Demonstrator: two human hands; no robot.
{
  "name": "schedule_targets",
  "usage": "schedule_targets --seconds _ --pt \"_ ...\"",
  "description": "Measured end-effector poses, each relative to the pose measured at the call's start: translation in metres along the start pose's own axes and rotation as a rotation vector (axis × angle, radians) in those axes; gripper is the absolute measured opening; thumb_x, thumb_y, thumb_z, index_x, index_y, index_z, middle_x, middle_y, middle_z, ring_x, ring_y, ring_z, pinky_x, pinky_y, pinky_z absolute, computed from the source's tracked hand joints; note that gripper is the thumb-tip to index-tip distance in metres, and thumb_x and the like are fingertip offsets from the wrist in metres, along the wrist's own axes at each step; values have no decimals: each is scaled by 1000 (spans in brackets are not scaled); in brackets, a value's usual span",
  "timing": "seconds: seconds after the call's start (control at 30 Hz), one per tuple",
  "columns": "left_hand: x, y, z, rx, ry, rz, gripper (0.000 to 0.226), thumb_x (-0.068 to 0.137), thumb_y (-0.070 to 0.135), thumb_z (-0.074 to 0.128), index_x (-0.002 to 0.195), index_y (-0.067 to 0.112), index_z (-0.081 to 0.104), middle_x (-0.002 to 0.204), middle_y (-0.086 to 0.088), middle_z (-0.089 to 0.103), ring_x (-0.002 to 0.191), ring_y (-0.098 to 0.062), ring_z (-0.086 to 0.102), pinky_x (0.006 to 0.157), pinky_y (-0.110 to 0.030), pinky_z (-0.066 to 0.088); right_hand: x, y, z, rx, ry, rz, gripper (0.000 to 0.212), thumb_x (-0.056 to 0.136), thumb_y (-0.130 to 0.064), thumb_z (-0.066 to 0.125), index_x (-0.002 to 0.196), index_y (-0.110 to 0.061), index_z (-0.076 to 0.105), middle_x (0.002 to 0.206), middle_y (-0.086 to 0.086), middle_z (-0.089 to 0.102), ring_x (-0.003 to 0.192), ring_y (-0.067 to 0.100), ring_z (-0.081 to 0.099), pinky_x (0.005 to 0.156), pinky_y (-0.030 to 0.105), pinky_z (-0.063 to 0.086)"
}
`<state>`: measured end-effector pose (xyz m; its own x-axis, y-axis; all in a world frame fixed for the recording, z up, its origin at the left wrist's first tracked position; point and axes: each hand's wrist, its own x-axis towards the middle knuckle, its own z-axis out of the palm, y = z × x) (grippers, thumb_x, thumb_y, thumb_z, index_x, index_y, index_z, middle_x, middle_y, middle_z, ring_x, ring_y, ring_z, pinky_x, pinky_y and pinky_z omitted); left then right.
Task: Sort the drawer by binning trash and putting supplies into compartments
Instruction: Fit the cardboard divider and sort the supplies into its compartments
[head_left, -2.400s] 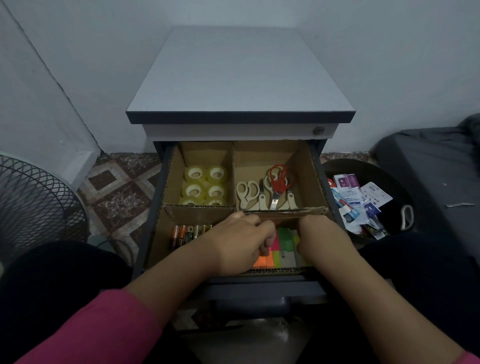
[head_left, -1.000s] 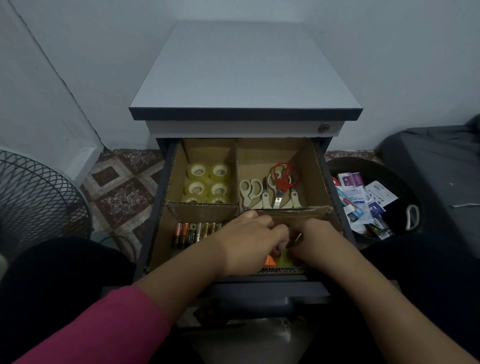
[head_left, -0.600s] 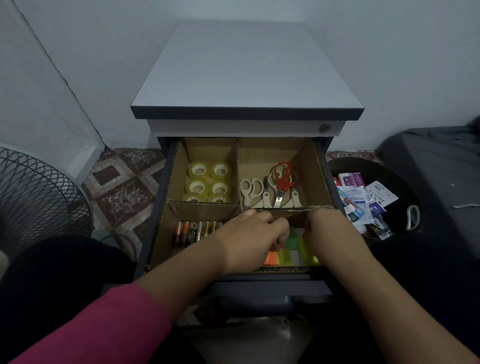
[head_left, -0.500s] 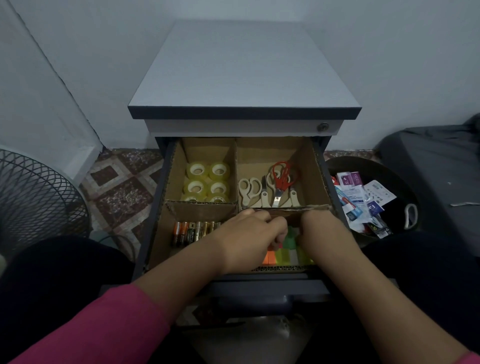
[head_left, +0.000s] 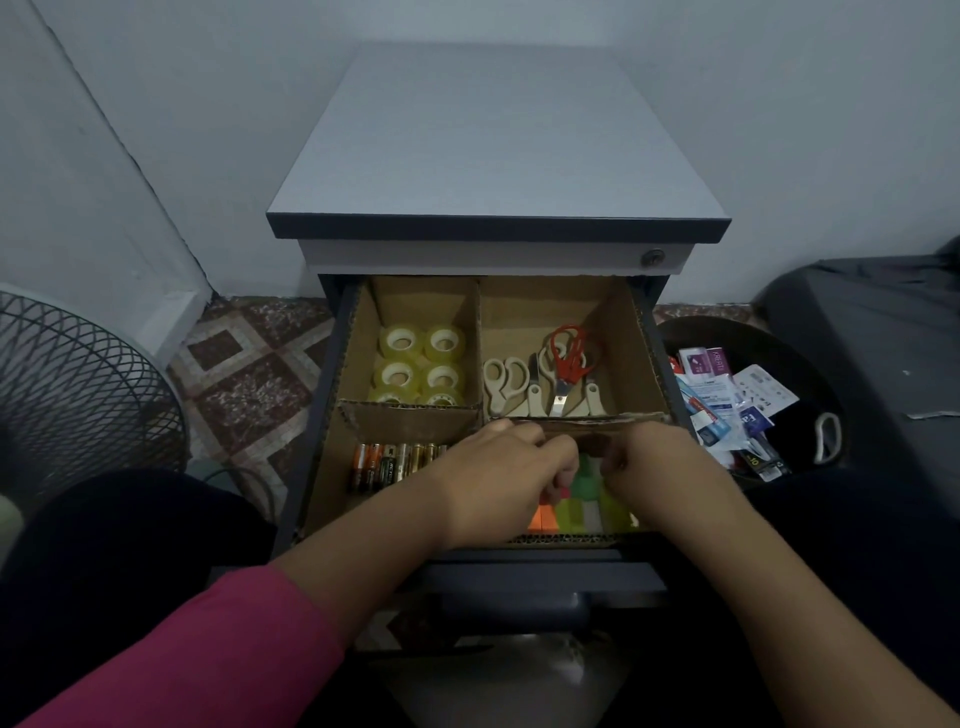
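Drawer: open dark-grey metal drawer (head_left: 332, 395) with a brown cardboard divider insert (head_left: 415, 415), four compartments.
Left hand: your left hand (head_left: 506, 480) sits over the near-right compartment, fingers curled down onto the sticky notes; looks like a pinch on one pad, but exactly what it has hold of you cannot tell, the fingertips are hidden.
Right hand: your right hand (head_left: 657, 462) is just beside the left, same compartment, fingers curled under; whether it grips anything cannot be told.
Sticky notes: small bright pads, orange, green and yellow (head_left: 576, 512), in the near-right compartment, partly under both hands.
Batteries: row of AA batteries, orange-black and gold (head_left: 387, 460), near-left compartment, lying side by side.
Tape: clear tape rolls (head_left: 421, 364), far-left compartment.
Scissors: cream-handled and one red-handled pair (head_left: 545, 376), far-right compartment, blades toward you.
Bin: round black trash basket (head_left: 810, 364) right of the drawer, holding torn wrappers and packaging (head_left: 727, 400).
Also: wire mesh bin (head_left: 72, 384) at left, on patterned floor tiles.
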<state>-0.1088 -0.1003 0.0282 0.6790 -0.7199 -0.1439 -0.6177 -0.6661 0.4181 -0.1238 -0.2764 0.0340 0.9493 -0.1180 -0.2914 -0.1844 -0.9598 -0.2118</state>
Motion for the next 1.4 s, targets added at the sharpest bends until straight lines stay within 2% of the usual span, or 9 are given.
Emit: schedule_targets --seconds 0.1,0.17,0.3,0.47,0.67,0.87,1.13,1.27,1.4 --pt "0 -1 -1 -6 -7 -7 30 86 5 40 105 28 46 104 9 50 97 -15 41 95 -36 39 -7 4 -13 189 -92 7 20 83 -17 61 68 -28 66 80 -2 68 86 18 65 78 28 53" --pt "0 -1 -1 -10 -4 -6 30 86 6 40 104 29 45 104 8 50 99 -16 42 95 -38 40 -9 2 -14 252 -182 7 23 83 -15 62 64 -28 64 76 -2 67 84 18 66 81 32 55" --pt "0 0 -1 5 -25 -20 30 86 6 40 106 28 45 107 5 50 101 -19 42 95 -39 40 -8 -4 -7 143 -219 -25 19 85 -17 56 85 -21 75 87 4 70 85 19 66 78 30 54" --pt "0 0 -1 -5 -24 -21 29 87 7 40 105 29 46 107 4 49 99 -18 41 95 -40 40 -8 -6 -4 113 -203 -28 21 86 -20 55 91 -17 75 88 5 69 84 20 66 74 29 53" --pt "0 -1 -1 1 -22 -13 29 86 7 40 106 28 45 108 2 51 102 -21 44 95 -40 40 -8 -3 -6 208 -195 -23 16 86 -18 57 83 -21 73 79 1 66 77 16 62 74 27 52" --pt "-1 -1 -1 8 -11 0 29 87 7 40 108 27 47 107 6 50 101 -19 43 96 -37 39 -7 -3 -7 236 -162 25 17 87 -14 56 84 -17 73 84 6 71 83 20 66 77 31 55" --pt "0 -3 2 -6 -6 19 28 85 8 39 101 29 44 103 8 55 100 -17 46 96 -37 40 -4 -3 2 124 -129 44 22 88 -18 51 86 -10 72 87 8 69 85 21 65 77 31 55" --pt "0 -2 0 -15 -13 4 27 87 7 40 102 28 45 104 9 52 99 -15 43 96 -35 39 -4 -3 0 63 -44 -15 18 88 -20 53 95 -21 69 99 5 69 95 21 63 79 29 51" --pt "1 -4 1 -8 -30 3 30 86 7 40 94 36 35 98 13 48 98 -15 42 95 -37 40 -4 -6 -3 27 -61 -109 38 86 -16 55 116 -38 64 113 -2 66 103 19 61 81 29 50"
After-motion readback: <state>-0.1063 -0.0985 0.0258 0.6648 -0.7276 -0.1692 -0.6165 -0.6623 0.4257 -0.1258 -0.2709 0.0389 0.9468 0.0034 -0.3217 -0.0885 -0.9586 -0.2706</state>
